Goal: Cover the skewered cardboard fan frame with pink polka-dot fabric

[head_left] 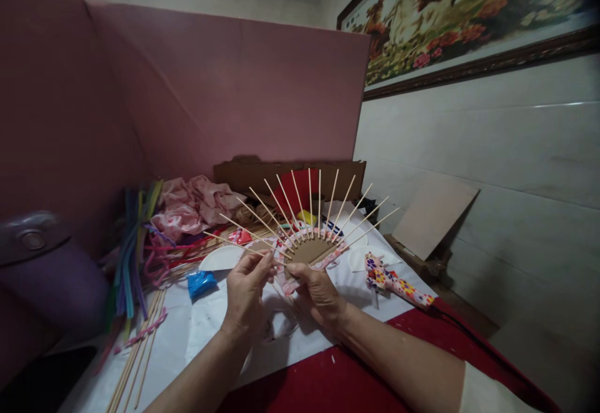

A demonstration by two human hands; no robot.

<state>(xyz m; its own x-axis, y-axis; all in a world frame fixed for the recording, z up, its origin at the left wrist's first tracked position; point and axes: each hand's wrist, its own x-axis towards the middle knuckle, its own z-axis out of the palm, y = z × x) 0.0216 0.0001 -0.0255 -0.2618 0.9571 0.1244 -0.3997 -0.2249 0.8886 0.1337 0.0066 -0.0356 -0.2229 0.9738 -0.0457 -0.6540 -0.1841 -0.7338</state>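
My right hand (321, 294) grips the lower edge of a rounded cardboard piece (309, 252), its thumb across the front. Pink patterned trim runs along the curved rim, and several thin wooden sticks (319, 197) fan outward and upward from it. My left hand (250, 285) is closed in a pinch at the piece's left side, around the inner end of the lowest left stick (220, 238). The fingers partly hide that end. Below the cardboard, a bit of trim hangs between my hands.
Loose sticks (140, 353), pipe cleaners (131, 250), a blue packet (201, 284) and crumpled pink cloth (197, 207) lie to the left. A flower-patterned glue gun (398, 285) rests at right, its cord trailing off. A cardboard sheet (435, 216) leans against the wall.
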